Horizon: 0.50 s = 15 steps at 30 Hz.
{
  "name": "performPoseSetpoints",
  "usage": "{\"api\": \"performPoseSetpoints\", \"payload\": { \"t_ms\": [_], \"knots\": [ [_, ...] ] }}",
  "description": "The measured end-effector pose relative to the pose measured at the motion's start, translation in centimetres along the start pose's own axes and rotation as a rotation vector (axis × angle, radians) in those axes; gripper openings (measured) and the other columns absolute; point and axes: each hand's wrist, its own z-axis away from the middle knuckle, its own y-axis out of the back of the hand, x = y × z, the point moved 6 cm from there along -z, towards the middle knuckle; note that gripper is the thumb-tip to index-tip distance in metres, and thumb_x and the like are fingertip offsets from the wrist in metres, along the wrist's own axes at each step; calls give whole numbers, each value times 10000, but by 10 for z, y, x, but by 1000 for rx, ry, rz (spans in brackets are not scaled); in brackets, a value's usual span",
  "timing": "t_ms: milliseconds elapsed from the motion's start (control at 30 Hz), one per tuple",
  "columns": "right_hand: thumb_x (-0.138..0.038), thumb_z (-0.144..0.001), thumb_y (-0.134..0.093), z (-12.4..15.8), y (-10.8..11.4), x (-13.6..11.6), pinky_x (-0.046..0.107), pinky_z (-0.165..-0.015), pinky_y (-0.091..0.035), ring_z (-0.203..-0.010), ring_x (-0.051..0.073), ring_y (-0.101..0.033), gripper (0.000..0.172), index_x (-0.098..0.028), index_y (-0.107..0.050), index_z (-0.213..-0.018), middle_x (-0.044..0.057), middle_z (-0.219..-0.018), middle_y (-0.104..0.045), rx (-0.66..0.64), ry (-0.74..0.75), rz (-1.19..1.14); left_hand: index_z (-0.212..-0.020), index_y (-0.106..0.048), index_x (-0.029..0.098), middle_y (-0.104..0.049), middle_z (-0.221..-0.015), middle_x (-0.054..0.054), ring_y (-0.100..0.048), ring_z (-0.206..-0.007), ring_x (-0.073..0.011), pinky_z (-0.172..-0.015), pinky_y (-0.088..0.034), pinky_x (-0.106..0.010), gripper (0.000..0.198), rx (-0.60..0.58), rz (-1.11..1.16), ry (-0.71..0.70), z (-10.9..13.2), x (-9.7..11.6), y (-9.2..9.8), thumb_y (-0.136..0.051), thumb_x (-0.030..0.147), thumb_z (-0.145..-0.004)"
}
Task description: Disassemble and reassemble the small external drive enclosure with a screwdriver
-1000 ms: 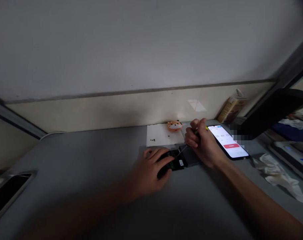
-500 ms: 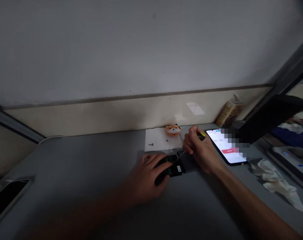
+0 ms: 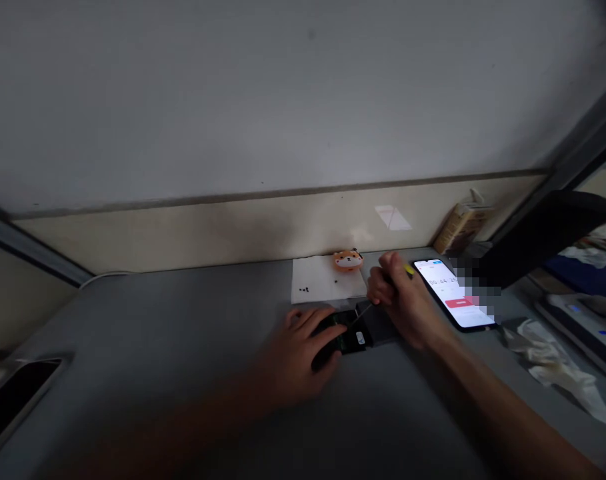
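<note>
Left hand [image 3: 300,340] half open, fingers curved and spread over a dark circuit board [image 3: 345,341] with green traces and a small white label, flat on the gray tabletop [image 3: 133,347]; firm grip or mere pressing down, impossible to tell from this view. Right hand [image 3: 397,297] closed around a precision screwdriver [image 3: 407,270], yellow handle tip showing above the knuckles, thin metal shaft slanting down to the upper edge of the circuit board; contact at the shaft's tip too small to make out.

Clock directions from the circuit board, with 12 toward the wall. At 3 o'clock, a dark gray case [image 3: 380,327], right against the circuit board and partly under the right hand. At 12 o'clock, a sheet of white paper [image 3: 327,280], with a few tiny black screws [image 3: 303,290] near its left edge and an orange toy dog [image 3: 347,260] at its far edge. At 2 o'clock, a smartphone [image 3: 453,293] showing a timer and a red button, its screen partly pixelated. Farther out at 2 o'clock, a small carton [image 3: 463,230] against the wall. Well off at 3 o'clock, crumpled white tissue [image 3: 553,367].
</note>
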Motion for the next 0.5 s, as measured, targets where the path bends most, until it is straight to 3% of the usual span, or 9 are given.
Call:
{"api": "performPoseSetpoints", "payload": {
  "t_ms": [133, 267, 367, 500],
  "knots": [
    [-602, -769, -764, -2, 1, 3, 281, -595, -450, -580, 124, -479, 383, -246, -687, -889, -35, -633, -523, 8, -60, -134, -1300, -639, 258, -614, -1398, -96, -597, -1256, -287, -1081, -458, -519, 369, -4, -7, 6, 0, 0, 1, -577, 224, -938],
    [-460, -657, -892, -2, 13, 5, 290, -669, -500, -735, 148, -600, 347, -238, -643, -752, 4, -841, -655, 120, -59, -177, -1304, -641, 260, -607, -1411, -94, -590, -1265, -289, -1084, -453, -520, 363, -8, -11, 11, 0, 0, 0, -573, 235, -949],
    [-482, -663, -903, -2, 13, 7, 264, -532, -428, -566, 95, -504, 422, -223, -574, -714, -12, -792, -638, 99, -87, -122, -1306, -646, 262, -602, -1417, -98, -583, -1281, -290, -1093, -441, -525, 352, -9, 0, 14, 1, -1, -1, -571, 249, -962],
    [-585, -734, -838, -1, 4, 4, 245, -442, -305, -420, 57, -224, 523, -229, -461, -660, -104, -523, -308, -10, -67, -45, -1299, -649, 257, -601, -1421, -100, -578, -1290, -295, -1091, -440, -533, 339, -15, -4, 10, 0, -1, -2, -563, 261, -971]
  ]
}}
